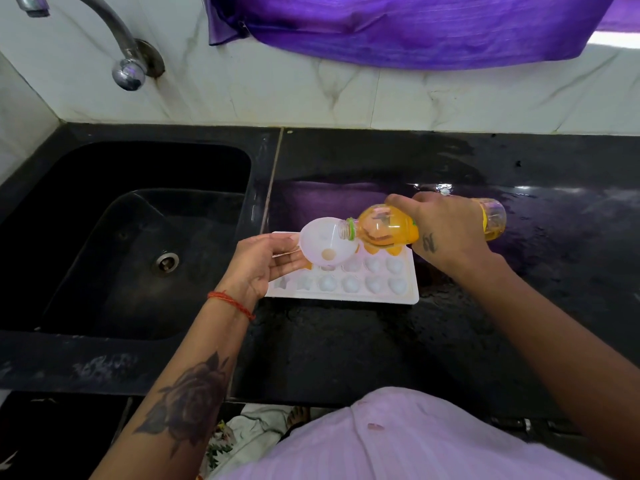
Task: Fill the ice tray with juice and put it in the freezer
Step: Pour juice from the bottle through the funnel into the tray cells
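Note:
A white ice tray with round and star-shaped cells lies on the black counter just right of the sink. Above its far left part my left hand holds a small white funnel, fingers curled round its rim. My right hand grips a plastic bottle of orange juice, tipped on its side with the uncapped neck inside the funnel's mouth. A spot of orange shows at the funnel's bottom. Two far cells under the bottle look orange; the near cells look white.
A black sink with a metal drain sits left of the tray, a steel tap above it. The black counter runs right and toward me, wet and shiny at the back. A purple cloth hangs over the tiled wall.

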